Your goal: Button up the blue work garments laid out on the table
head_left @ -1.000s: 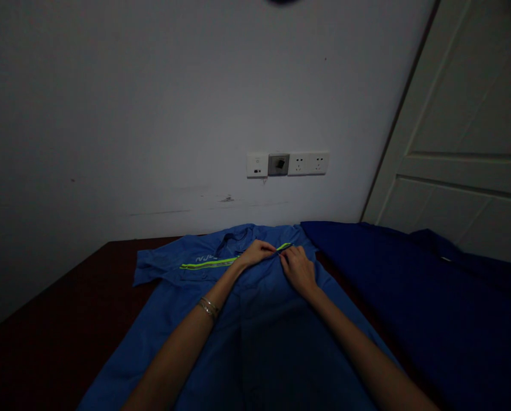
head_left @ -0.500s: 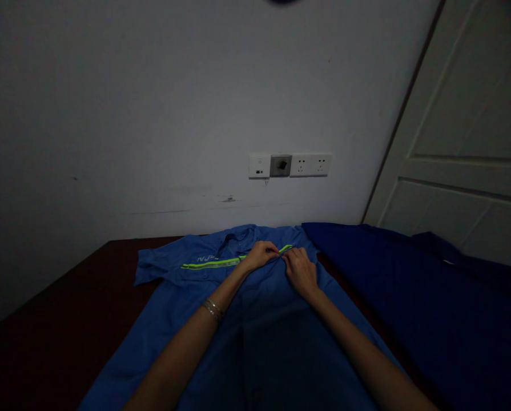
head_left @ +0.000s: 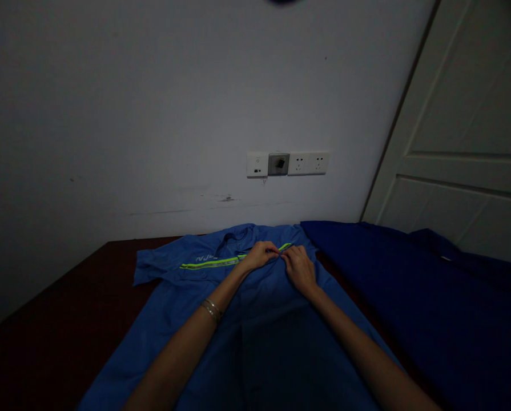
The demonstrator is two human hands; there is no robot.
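Observation:
A blue short-sleeved work shirt (head_left: 161, 319) lies spread out, its collar toward the wall. Across its chest runs a yellow-green reflective strip (head_left: 210, 264), with white lettering just above. My left hand (head_left: 260, 255), below two thin bracelets on the wrist, pinches the shirt's fabric near the strip. Close beside it, fingertips almost meeting, my right hand (head_left: 299, 267) pinches the same cloth on the right chest. Any button or small part between the fingers is too small to make out in the dim light.
Under the shirt is a dark red surface (head_left: 67, 302). Darker blue cloth (head_left: 409, 297) lies along the right. Behind stands a pale wall with a row of sockets (head_left: 298, 164), and at the right a white panelled door (head_left: 465, 131).
The view has shifted very slightly. Both hands stay at the same spot on the shirt, still pinching the fabric.

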